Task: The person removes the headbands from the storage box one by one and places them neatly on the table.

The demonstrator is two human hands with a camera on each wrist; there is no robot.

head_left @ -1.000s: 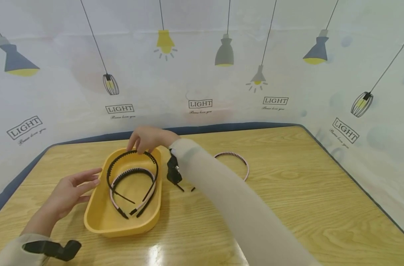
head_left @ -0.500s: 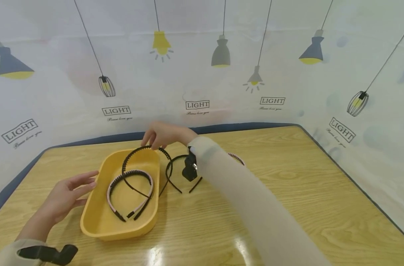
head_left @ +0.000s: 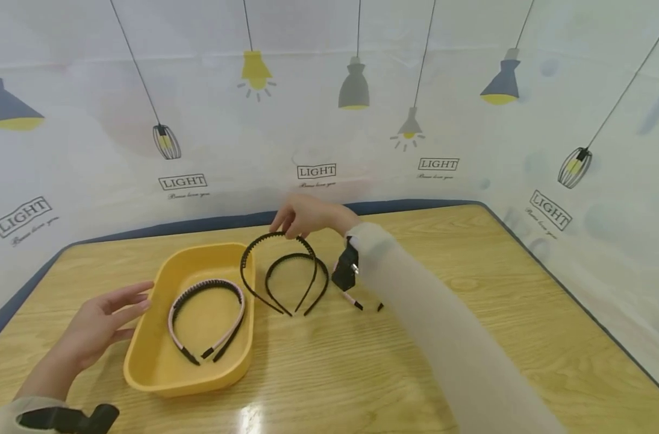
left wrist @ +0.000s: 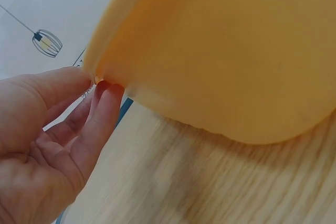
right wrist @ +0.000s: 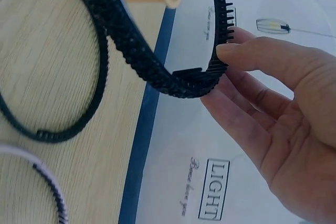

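Observation:
Between the thumb and fingers of my right hand is the top of a toothed black headband; its ends hang down just right of the yellow tray. On the table behind it lies another black headband, overlapped by the held one in the head view. My left hand rests its extended fingertips against the tray's left side, near the rim. Inside the tray, a pink headband lies together with a black one.
A pink headband with dark tips lies on the wooden table, mostly hidden by my right wrist and its camera. A pale curtain printed with lamps stands along the table's back and sides.
My right hand has lifted the black headband out over the tray's right rim and carried it rightward above the table. The left hand stays at the tray's side.

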